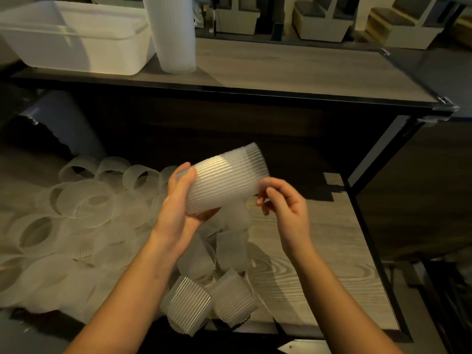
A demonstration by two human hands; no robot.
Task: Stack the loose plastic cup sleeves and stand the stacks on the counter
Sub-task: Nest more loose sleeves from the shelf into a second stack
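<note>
My left hand (pixel 178 200) grips a short stack of translucent ribbed cup sleeves (pixel 224 177), held tilted, its wide end up and to the right. My right hand (pixel 283 203) pinches the stack's lower right rim with thumb and fingertips. Many loose sleeves (pixel 86 203) lie in a heap on the lower wooden work surface (pixel 306 264), below and left of my hands. A tall finished stack (pixel 173 31) stands upright on the upper counter (pixel 293 70).
A white plastic tub (pixel 76 39) sits on the counter left of the tall stack. A dark cylinder (pixel 69 123) lies at the back left under the counter. The work surface has a black metal edge (pixel 370 251) at right. Seating is beyond the counter.
</note>
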